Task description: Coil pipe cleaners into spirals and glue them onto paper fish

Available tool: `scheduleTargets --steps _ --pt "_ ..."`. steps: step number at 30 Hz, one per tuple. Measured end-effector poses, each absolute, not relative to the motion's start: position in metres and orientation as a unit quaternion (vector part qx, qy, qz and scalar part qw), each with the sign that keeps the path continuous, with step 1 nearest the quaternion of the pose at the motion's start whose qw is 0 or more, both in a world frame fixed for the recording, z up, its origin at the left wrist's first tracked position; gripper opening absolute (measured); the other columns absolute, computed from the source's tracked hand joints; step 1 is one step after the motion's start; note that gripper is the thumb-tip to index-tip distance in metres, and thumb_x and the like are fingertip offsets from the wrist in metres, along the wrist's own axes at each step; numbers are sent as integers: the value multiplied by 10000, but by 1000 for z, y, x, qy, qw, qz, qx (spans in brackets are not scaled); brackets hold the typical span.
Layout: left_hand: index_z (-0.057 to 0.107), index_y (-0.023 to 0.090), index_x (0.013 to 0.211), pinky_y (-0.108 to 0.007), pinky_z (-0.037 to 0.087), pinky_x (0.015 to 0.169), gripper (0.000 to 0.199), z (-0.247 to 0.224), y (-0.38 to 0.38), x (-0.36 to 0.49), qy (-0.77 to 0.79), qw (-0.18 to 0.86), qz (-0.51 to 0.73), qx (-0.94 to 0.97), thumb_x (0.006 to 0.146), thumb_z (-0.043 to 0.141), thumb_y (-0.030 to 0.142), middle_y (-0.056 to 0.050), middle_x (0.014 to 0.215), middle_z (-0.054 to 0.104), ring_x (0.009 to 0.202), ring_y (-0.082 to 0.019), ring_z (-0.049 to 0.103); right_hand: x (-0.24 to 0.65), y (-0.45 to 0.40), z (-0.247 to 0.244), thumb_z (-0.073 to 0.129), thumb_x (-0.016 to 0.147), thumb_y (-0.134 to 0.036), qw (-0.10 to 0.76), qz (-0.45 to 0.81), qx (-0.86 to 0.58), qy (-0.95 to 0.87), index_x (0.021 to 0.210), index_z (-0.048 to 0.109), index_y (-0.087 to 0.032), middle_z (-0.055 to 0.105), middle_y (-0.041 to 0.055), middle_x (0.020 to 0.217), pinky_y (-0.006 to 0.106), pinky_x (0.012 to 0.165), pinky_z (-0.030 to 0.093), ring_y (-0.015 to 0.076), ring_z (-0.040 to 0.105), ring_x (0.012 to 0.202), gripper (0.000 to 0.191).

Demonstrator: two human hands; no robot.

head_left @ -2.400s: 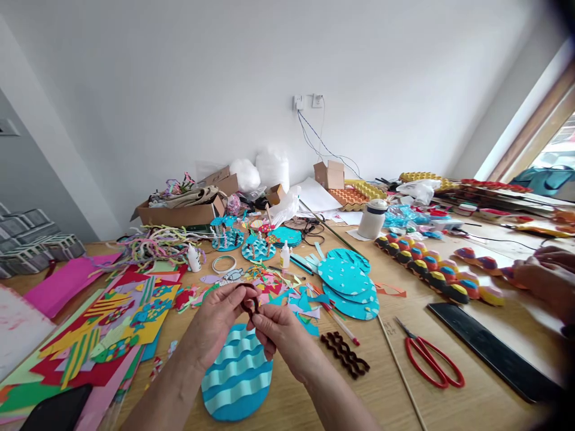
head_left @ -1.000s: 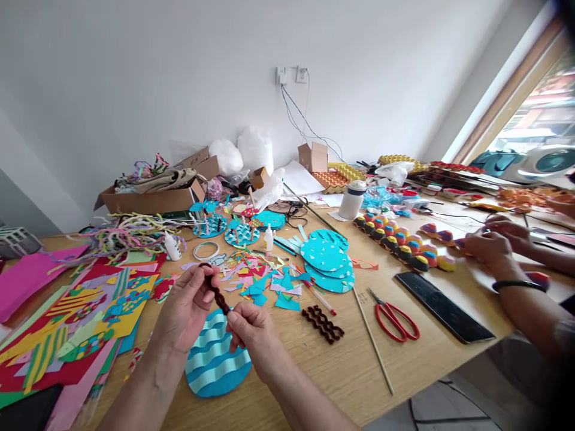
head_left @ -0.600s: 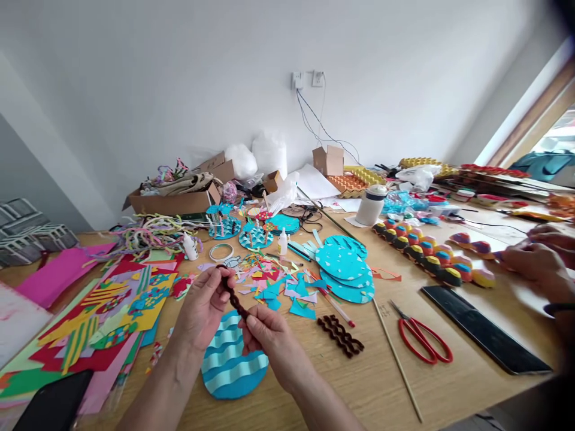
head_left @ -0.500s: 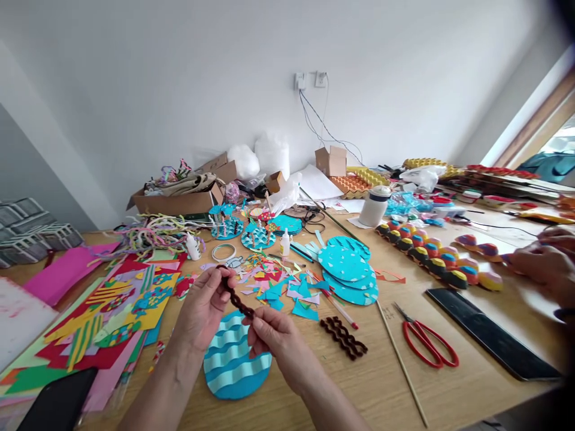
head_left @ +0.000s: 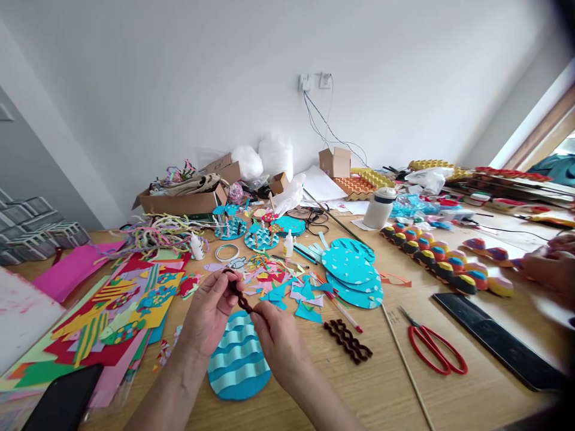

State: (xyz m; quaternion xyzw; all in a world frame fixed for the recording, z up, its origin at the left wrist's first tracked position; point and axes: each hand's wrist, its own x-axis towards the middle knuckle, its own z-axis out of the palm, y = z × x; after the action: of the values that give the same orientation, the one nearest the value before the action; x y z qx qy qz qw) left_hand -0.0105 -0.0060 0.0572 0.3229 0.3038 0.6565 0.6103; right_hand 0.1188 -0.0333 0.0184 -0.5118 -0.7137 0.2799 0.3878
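Observation:
A dark brown twisted fuzzy strand (head_left: 244, 303) is stretched between my hands. Its upper end is pinched in my left hand (head_left: 214, 305), its lower end in the closed fingers of my right hand (head_left: 277, 338). Below them on the table lies a blue oval disc (head_left: 239, 359) with wavy light-blue strips across it. Several more brown wavy strands (head_left: 347, 341) lie side by side to the right of my right hand.
Red-handled scissors (head_left: 435, 347), a thin wooden stick (head_left: 406, 365) and a black tablet (head_left: 498, 341) lie at right. Blue discs (head_left: 350, 263) and paper scraps (head_left: 287, 287) are ahead. A phone (head_left: 65, 398) lies at left. Another person's hand (head_left: 550, 266) is at far right.
The view has shifted slightly, so the table items sit a little further right. My right hand has turned, with its fingers now more hidden behind its back. The brown strand is still held.

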Motion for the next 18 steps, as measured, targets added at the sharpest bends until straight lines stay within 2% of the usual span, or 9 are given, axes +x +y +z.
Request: scheduleTargets --steps 4,10,18 --pt "684 122 706 -121 429 420 174 54 -7 -14 306 612 651 327 621 762 252 -46 757 680 677 -133 621 118 -32 13 427 824 -187 402 301 -498 -707 632 486 -183 496 -20 580 206 520 279 115 461 568 201" --pt "673 131 746 -152 472 546 151 52 -8 -16 308 641 629 315 675 724 253 -60 869 678 785 -136 610 122 -33 11 411 824 -222 415 344 -492 -684 637 472 -189 462 -33 551 198 496 279 107 436 526 200" --pt "619 160 841 -154 415 526 103 49 -13 -9 298 650 601 357 745 655 175 -46 819 651 693 -103 576 120 -34 5 386 831 -277 401 326 -486 -705 627 453 -196 493 -5 563 210 480 296 133 472 559 230"
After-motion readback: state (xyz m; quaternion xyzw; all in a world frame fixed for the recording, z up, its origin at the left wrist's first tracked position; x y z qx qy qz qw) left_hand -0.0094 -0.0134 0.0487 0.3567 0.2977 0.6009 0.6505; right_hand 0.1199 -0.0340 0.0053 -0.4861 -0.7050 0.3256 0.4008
